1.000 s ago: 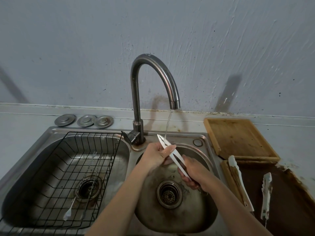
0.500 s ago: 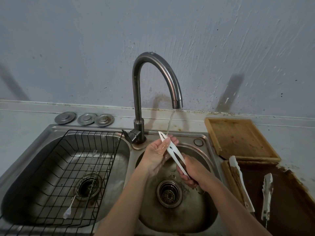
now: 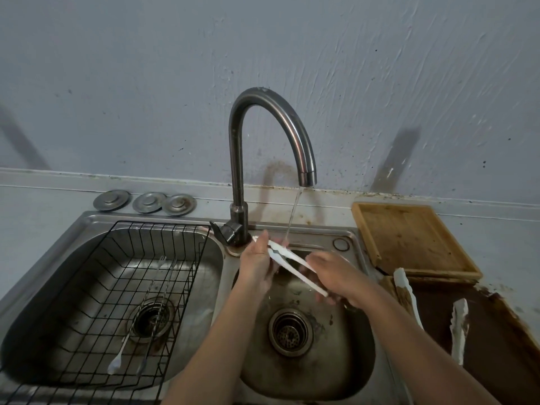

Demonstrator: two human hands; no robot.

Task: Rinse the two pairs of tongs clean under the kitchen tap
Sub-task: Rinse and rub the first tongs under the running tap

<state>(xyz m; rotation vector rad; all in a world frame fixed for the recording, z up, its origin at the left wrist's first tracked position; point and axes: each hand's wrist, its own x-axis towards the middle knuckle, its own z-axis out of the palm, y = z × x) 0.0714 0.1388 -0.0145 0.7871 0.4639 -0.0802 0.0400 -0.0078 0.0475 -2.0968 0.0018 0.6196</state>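
Water (image 3: 293,213) falls from the tap (image 3: 306,171) onto white tongs (image 3: 295,267) held over the right basin (image 3: 359,363). Left hand (image 3: 257,264) pinches their tip end with curled fingers; right hand (image 3: 336,277) grips the handle end. Second tongs (image 3: 459,331) lie on the desk (image 3: 502,244), right.

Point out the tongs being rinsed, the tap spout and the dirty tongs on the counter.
Tongs being rinsed (image 3: 287,256): head view, mid-arm.
Tap spout (image 3: 307,173): head view, its outlet end.
Dirty tongs (image 3: 458,328): head view, right arm's middle.

White tongs (image 3: 292,266), black wire rack (image 3: 122,287) — grey wall (image 3: 146,83), brown board (image 3: 409,238).
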